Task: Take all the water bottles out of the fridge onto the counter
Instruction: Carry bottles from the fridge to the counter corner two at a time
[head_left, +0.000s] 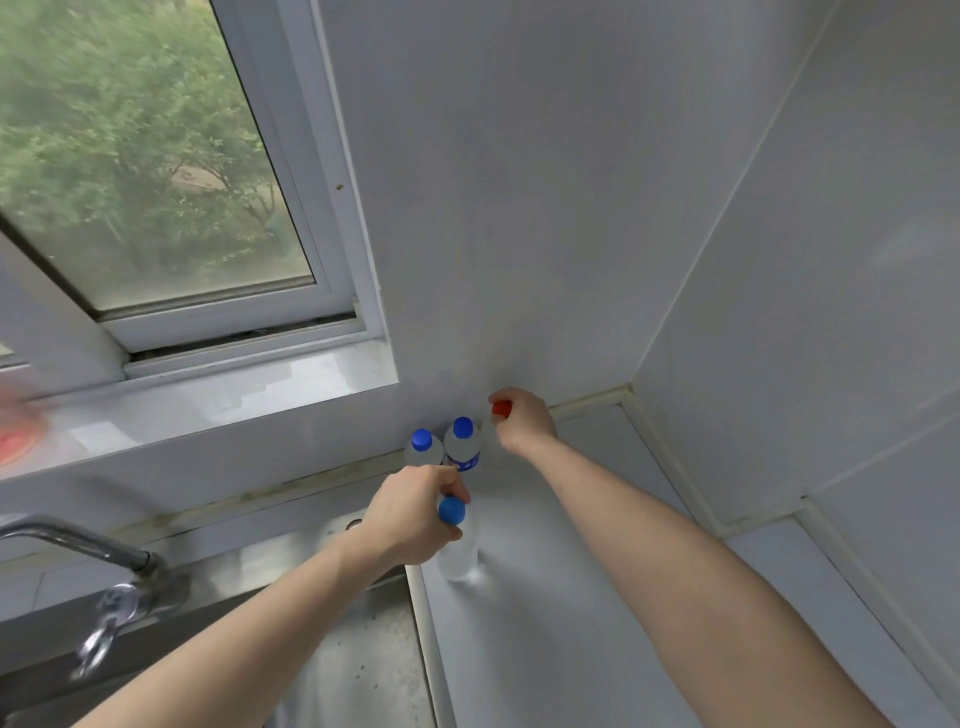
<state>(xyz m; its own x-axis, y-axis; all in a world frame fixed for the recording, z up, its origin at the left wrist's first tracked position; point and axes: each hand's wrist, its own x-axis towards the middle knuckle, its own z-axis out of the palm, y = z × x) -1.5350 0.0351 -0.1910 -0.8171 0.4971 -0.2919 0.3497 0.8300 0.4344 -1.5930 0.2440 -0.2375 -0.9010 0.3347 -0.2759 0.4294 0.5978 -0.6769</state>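
Left hand (410, 512) gripping neck of blue-capped bottle (457, 545), standing on worktop (545, 597) beside sink (358, 660). Right hand (524, 421) pinching red-capped bottle (501, 409) near back edge. Two more bottles (462, 444) standing together against back wall.

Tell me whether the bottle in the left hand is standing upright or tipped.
Upright: the blue-capped bottle has its base on the counter, cap on top, left hand gripping its neck.

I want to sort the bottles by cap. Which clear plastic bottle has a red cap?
The clear plastic bottle held by the right hand, against the wall; the other three have blue caps.
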